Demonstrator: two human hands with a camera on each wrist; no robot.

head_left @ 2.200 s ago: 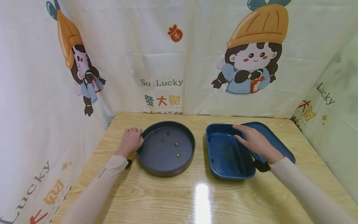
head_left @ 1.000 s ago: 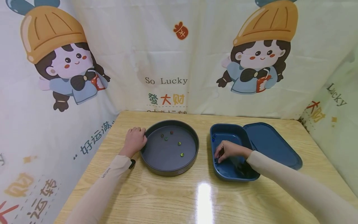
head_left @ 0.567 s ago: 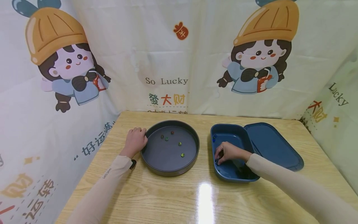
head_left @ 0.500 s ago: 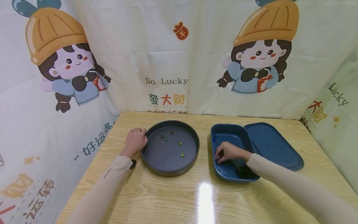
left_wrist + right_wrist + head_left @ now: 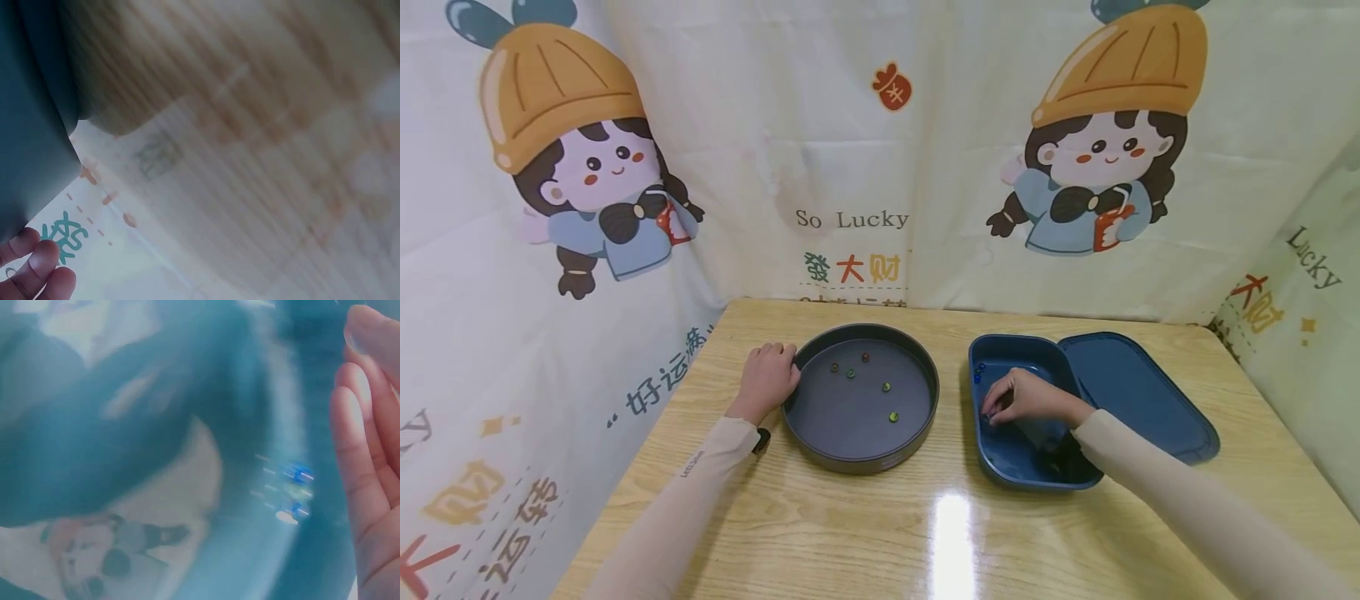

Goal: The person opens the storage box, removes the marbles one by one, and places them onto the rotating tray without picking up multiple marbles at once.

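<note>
On the left, my left hand [image 5: 769, 377] grips the rim of a round dark grey pan [image 5: 850, 433], fingertips over its edge. In the left wrist view, its fingers [image 5: 40, 265] lie at the pan's outer wall [image 5: 31, 137]. Several small marbles, among them a yellow-green marble [image 5: 893, 417] and a red marble [image 5: 866, 357], lie spread on the pan's floor. Inside a deep blue rectangular box [image 5: 1011, 467], my right hand [image 5: 1026, 396] pinches a small dark marble [image 5: 987, 419] between thumb and fingers, partly hidden. Blue marbles [image 5: 299, 490] rest by the box's left wall.
A blue lid [image 5: 1142, 396] lies on the wooden table [image 5: 820, 533] right of the box, close beside it. A printed curtain [image 5: 842, 150] hangs behind the table and at its sides. Between pan and box runs a strip of tabletop.
My right hand came from over the box's right side down to its left wall, pinched a marble and has now risen slightly with it. The left hand keeps its hold on the pan.
</note>
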